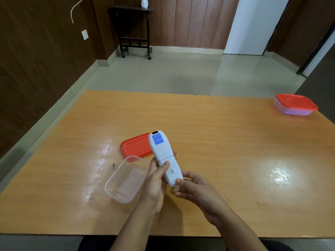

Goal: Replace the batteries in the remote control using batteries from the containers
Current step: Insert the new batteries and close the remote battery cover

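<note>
Both hands hold the white remote [164, 156] up over the table [217, 142], back side facing the camera, its top end w/ the blue sticker [158, 139] pointing away from the person.

Left hand [156, 185] is wrapped round the remote's left edge at about mid-length: thumb lies across the back, right at the seam where the battery cover [172, 172] starts; fingertips show past the right edge, so the grip is closed round the body. Right hand [195, 189] is at the near end: thumb tip presses on the bottom of the cover, curled fingers tucked under that end, a loose pinch. So the remote sits between the two hands, most of its upper half sticking out beyond the left-hand grip. Cover looks on; seam line visible, can't tell if fully latched. A small square code is printed on the cover.

Just left of the hands, on the table, is a clear plastic tub [125, 180], lid off, nothing seen inside. Its red lid [136, 146] lies flat just beyond it, partly hidden behind the remote. Far right corner of the table: a 2nd tub [294, 105] w/ red lid on, well apart from the hands; contents can't be made out.
</note>
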Tool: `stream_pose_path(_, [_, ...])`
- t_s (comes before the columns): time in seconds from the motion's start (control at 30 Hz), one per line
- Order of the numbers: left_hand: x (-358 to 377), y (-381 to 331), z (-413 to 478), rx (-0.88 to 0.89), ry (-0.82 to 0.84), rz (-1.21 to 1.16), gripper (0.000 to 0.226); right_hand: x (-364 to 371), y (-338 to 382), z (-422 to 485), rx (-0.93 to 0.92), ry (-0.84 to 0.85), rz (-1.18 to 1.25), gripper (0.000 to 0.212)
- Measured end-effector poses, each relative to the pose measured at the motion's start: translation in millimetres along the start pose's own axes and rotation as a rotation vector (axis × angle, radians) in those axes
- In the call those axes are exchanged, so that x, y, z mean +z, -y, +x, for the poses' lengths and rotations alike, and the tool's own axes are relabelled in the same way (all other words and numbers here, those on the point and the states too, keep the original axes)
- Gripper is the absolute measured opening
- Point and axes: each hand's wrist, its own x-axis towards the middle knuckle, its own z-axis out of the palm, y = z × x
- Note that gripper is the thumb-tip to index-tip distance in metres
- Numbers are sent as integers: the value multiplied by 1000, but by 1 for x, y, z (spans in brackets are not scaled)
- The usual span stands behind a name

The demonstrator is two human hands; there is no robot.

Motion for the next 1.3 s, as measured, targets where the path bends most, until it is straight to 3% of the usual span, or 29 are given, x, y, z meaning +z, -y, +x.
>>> stream_pose_path(0.3, [3, 2, -4, 80, -59, 193, 32, -1, -1, -1, -62, 10, -149, 20])
stream_pose_path(0.53, [8, 4, -6, 135, -136, 91, 28, 11, -10, 2, -155, -104, -202, 16])
stream_pose_path(0.63, [7, 5, -5, 118, -123, 113, 31, 7, -6, 6, -79, -58, -245, 18])
stream_pose_path(0.7, [7, 6, -5, 89, -97, 164, 34, 3, -1, 6, -69, -28, -435, 27])
stream_pose_path(0.8, [9, 11, -4, -2, -35, 226, 33, 0, -7, 4, -284, -116, -890, 54])
stream_pose_path(0.87, [9, 11, -5, -88, 31, 244, 39, -4, -12, 4, -357, -176, -1000, 52])
stream_pose_path(0.93, [8, 9, -4, -136, 62, 261, 49, -8, -8, 4, -255, -143, -827, 42])
stream_pose_path(1.0, [7, 7, -5, -90, 58, 304, 43, -9, 2, 3, -72, -65, -393, 32])
stream_pose_path(1.07, [7, 3, -6, -11, 27, 359, 34, -10, 7, 2, 41, 5, -3, 36])
stream_pose_path(1.17, [4, 1, -6, 17, -25, 392, 27, -17, 6, 6, 74, 27, 44, 51])
stream_pose_path(1.3, [4, 7, -9, -78, 2, 349, 26, -19, 3, 15, 122, -17, 49, 53])
